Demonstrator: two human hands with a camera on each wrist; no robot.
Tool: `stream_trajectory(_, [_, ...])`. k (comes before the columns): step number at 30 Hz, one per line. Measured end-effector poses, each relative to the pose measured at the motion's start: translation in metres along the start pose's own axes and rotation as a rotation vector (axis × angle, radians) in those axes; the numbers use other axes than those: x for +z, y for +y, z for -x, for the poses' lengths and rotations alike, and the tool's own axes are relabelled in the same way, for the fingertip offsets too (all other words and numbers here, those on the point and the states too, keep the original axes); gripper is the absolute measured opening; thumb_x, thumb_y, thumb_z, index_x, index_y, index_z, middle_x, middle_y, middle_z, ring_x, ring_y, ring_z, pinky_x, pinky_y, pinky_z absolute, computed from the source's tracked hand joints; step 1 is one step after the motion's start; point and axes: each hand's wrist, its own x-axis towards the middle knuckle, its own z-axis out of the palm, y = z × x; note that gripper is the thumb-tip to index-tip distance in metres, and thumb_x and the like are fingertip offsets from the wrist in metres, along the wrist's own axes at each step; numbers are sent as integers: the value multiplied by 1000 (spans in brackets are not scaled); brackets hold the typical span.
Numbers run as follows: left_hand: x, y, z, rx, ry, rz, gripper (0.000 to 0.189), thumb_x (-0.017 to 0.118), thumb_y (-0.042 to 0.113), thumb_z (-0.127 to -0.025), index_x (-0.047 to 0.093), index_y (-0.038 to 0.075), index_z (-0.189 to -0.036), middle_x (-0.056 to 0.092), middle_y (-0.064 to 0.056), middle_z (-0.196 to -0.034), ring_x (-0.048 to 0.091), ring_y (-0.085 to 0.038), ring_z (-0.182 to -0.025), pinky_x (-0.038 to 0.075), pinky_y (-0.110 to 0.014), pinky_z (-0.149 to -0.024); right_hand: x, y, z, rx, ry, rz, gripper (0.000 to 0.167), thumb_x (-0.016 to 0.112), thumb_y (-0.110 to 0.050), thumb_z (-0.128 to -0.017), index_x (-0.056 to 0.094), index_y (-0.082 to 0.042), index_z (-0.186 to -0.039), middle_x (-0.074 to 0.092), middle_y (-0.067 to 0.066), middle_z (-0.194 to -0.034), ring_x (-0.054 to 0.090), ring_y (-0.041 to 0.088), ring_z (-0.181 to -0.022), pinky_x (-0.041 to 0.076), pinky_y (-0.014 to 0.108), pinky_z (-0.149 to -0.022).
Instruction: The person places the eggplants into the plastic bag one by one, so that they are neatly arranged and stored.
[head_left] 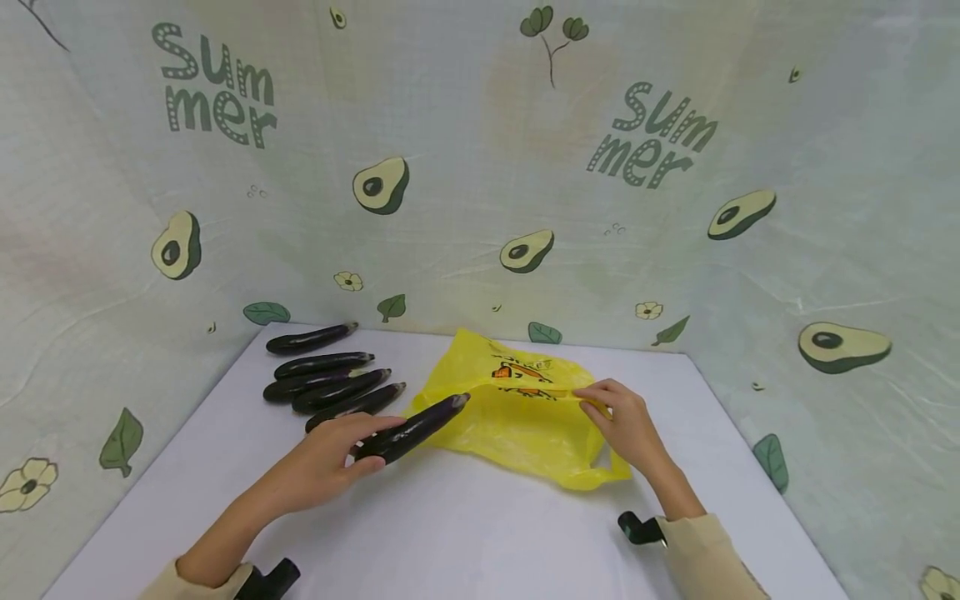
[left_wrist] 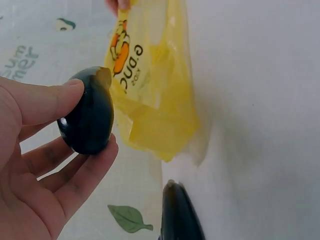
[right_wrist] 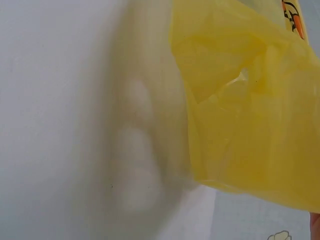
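Fingers of the person's left hand [head_left: 330, 462] are clamped on the blunt end of a long eggplant [head_left: 412, 429] by the near left edge of the yellow plastic bag [head_left: 517, 437], a hold that seems meant to leave the stem end free, while the right hand [head_left: 626, 421] pinches the film at the bag's right side, likely to keep it lifted off the desk [head_left: 450, 533]. That eggplant looks glossy and nearly black with a brownish stem end, and five other eggplants [head_left: 322, 364] lie left of the bag, perhaps bunched there for easy reach.
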Motion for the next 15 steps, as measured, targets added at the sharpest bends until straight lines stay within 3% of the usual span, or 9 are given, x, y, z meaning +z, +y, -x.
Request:
stream_trajectory(8, [17,4,-14,16,6,9,60,81,19,-95,60,26,-151,65,-1,-146,66,-21,-124,60,-41,-95,-2,-2,-2,6,13,2,26,81,-3,-94,81,-12,-118,71,2,-109,65,19,-96,61,41,-85])
stream_trajectory(13, [27,8,-23,-13,23,-2,59,81,21,-96,61,26,-150,68,-2,-140,66,-16,-108,59,-39,-88,-2,-3,-2,13,6,0,26,80,-5,-94,81,-13,-119,70,2,-109,64,19,-96,61,40,-86])
stream_trajectory(15, [31,9,-27,-29,24,0,59,82,21,-95,61,27,-150,68,-2,-140,66,-16,-109,59,-39,-90,-2,-5,-3,14,5,-1,25,80,-5,-95,81,-13,-119,70,2,-109,64,19,-96,61,40,-86])
